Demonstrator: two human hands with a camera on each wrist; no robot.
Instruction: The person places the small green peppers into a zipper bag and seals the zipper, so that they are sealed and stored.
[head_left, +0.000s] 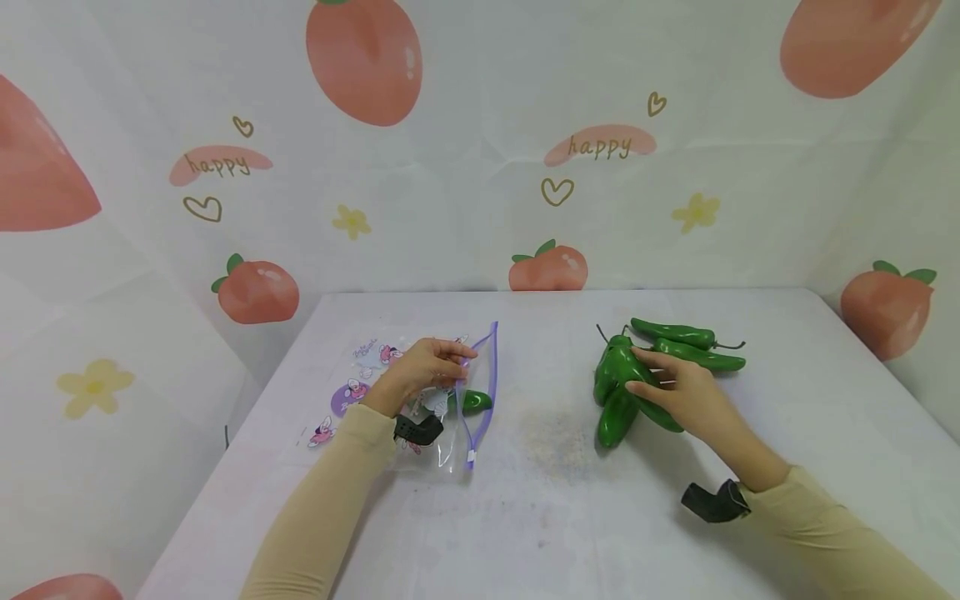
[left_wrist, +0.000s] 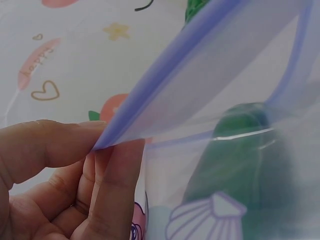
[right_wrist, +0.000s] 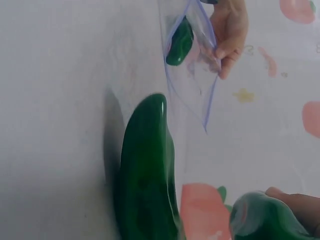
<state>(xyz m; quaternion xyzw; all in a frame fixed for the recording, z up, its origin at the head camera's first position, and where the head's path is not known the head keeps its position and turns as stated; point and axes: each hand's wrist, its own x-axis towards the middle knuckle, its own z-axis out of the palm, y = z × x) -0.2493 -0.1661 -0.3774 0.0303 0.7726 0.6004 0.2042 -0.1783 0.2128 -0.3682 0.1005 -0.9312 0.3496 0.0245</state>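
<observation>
My left hand (head_left: pixel 423 371) pinches the purple zip edge of a clear printed zip bag (left_wrist: pixel 165 70) between thumb and fingers, and the bag's mouth gapes toward the right. Inside, close to that mouth, lies a green chili pepper (head_left: pixel 477 402), blurred through the plastic in the left wrist view. On the right side of the table, my right hand (head_left: pixel 693 396) grips another green chili pepper (head_left: pixel 630 371) with thumb and fingers, over the near peppers. One of these, a glossy pepper (right_wrist: pixel 147 165), fills the lower middle of the right wrist view.
Two more green peppers (head_left: pixel 697 356) lie just behind the right hand, one with a long stem. A white slider (head_left: pixel 471 456) sits at the near end of the bag's zip. White cloth (head_left: pixel 465 208) printed with peaches hangs behind the table (head_left: pixel 540 525).
</observation>
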